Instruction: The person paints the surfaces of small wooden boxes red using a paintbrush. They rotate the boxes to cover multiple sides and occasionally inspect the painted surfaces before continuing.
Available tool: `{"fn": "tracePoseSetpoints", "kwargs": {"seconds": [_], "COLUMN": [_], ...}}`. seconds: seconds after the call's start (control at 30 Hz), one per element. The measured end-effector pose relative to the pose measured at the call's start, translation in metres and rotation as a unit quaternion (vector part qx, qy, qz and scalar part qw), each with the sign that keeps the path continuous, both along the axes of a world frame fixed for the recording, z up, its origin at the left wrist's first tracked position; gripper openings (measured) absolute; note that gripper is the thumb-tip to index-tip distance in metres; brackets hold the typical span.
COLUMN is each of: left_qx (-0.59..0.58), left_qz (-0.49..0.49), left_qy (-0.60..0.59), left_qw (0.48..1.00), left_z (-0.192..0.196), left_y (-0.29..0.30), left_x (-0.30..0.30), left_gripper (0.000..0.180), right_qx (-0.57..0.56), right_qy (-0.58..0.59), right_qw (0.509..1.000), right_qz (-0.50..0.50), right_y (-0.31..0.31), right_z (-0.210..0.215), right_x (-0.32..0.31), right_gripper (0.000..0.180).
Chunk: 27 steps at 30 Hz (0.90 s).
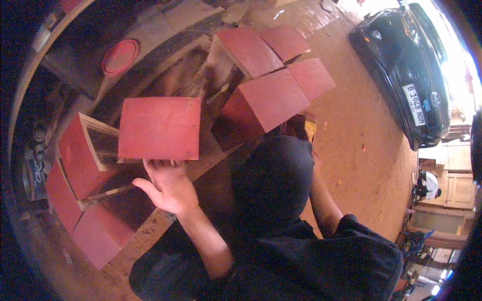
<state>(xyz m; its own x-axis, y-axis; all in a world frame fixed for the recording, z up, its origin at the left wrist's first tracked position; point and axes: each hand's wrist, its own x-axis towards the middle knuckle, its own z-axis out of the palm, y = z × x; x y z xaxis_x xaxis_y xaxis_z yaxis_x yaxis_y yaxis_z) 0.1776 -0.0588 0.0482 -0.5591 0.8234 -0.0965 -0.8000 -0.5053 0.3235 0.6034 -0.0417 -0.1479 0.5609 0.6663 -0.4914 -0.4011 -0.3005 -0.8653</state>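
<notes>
A square box with a red-painted face (159, 128) is held up on my left hand (170, 186). The fingers reach up under its lower edge and are partly hidden, while the thumb sticks out to the side. My right hand (315, 156) is mostly hidden behind my raised knee. It seems closed on a paintbrush (311, 128) with a yellowish band; its grip is only partly visible. Beside the brush is a dark reddish shape (296, 126), perhaps a paint container, half covered by the knee.
Several red boxes (273, 98) stand grouped ahead, and more red boxes (80, 160) lie at the left. A round red lid (120, 57) rests at the far left. Brown ground (351, 175) stretches right toward a parked black car (406, 75). A person (429, 184) is in the distance.
</notes>
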Motion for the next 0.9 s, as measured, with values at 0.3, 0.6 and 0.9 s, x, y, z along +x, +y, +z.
{"fn": "tracePoseSetpoints", "kwargs": {"seconds": [0.3,0.6,0.9], "left_qx": [-0.037,0.006,-0.229], "left_qz": [0.022,0.032,0.355], "left_qy": [0.006,-0.015,0.006], "left_qw": [0.999,0.999,0.907], "left_z": [-0.008,-0.002,-0.006], "left_y": [-0.01,-0.006,-0.016], "left_x": [-0.008,-0.006,-0.008], "left_gripper": [0.075,0.071,0.046], "right_qx": [-0.033,0.303,0.248], "right_qy": [-0.119,-0.716,0.01], "right_qw": [0.992,0.629,0.877], "right_qz": [-0.026,-0.02,0.411], "right_y": [0.005,0.028,-0.06], "right_z": [0.019,0.225,0.271], "right_x": [-0.022,-0.099,-0.302], "right_gripper": [0.032,0.017,0.026]}}
